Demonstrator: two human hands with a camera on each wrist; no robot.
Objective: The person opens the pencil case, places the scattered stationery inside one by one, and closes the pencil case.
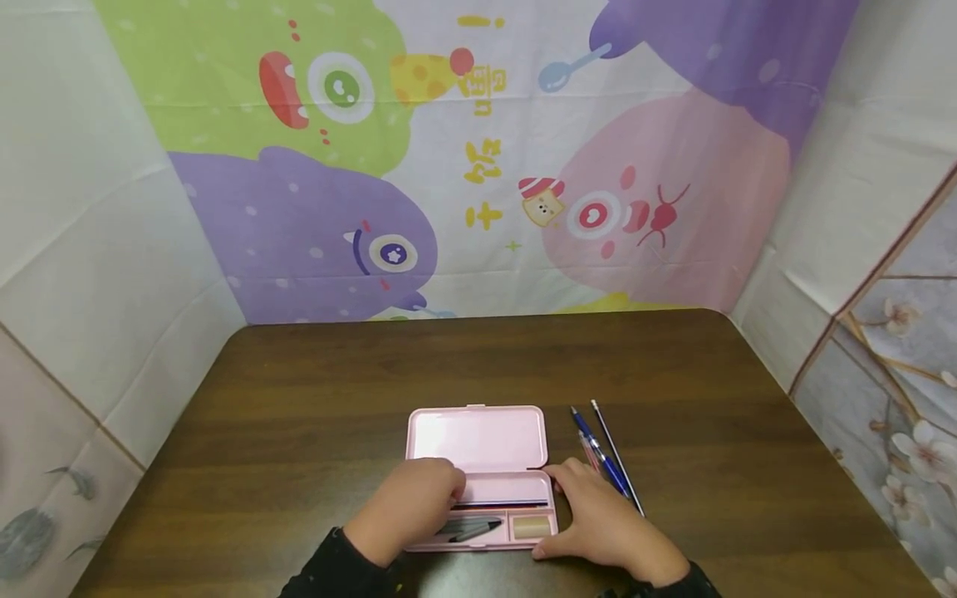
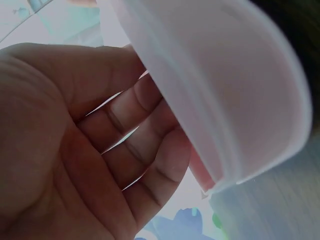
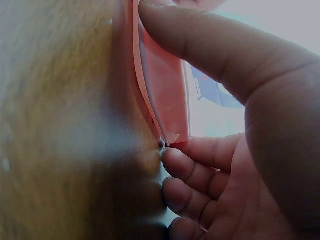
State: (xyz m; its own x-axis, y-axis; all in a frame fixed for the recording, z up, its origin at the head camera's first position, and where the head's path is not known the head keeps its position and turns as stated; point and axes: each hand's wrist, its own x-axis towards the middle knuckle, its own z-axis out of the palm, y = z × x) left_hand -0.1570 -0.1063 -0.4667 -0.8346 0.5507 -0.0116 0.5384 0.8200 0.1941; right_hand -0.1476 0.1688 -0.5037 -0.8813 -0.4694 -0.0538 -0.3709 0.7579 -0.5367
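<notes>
A pink pencil case (image 1: 477, 438) lies on the table with its lid folded back. Inside are a beige eraser (image 1: 532, 526), a grey pen-like item with a dark tip (image 1: 477, 530) and a thin dark rod (image 1: 504, 503). My left hand (image 1: 413, 497) reaches over the case's left side with bent fingers; its fingertips are hidden behind the pink wall (image 2: 230, 90) in the left wrist view, so I cannot tell what they hold. At the right end, my right hand (image 1: 598, 519) grips the case, thumb on the front corner and fingers at the back corner.
Right of the case lie a blue pen (image 1: 609, 465), a dark pencil with a white end (image 1: 615, 453) and a reddish pencil (image 1: 586, 449), partly behind my right hand. A brown table (image 1: 336, 374) spreads around, with a cartoon-printed cloth (image 1: 478, 274) hanging at its far edge.
</notes>
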